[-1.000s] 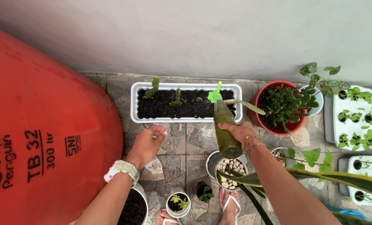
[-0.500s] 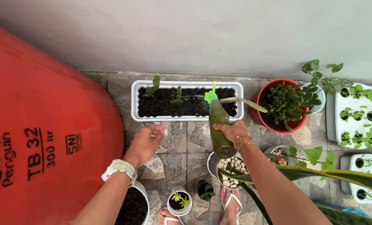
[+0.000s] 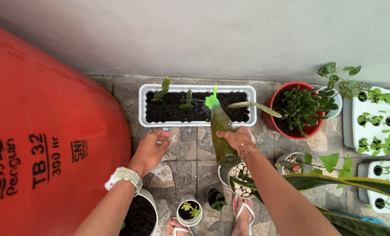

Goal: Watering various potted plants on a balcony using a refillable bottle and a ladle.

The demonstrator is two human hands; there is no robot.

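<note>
The green bottle (image 3: 221, 133) is tilted nozzle-down, its green spray cap (image 3: 212, 101) over the dark soil of the white trough planter (image 3: 197, 124), near a small cactus (image 3: 186, 101); the right hand (image 3: 236, 138) is wrapped closed around the bottle's lower body; the left hand (image 3: 152, 150) hangs loosely curled above the stone floor (image 3: 190, 148), holding nothing visible. Risk: too steep a tilt could flood the cacti; a slipping grip could drop the bottle onto the pebble pot (image 3: 238, 175) below; the red pot's (image 3: 291, 133) trailing stem (image 3: 251, 106) lies close to the cap.
</note>
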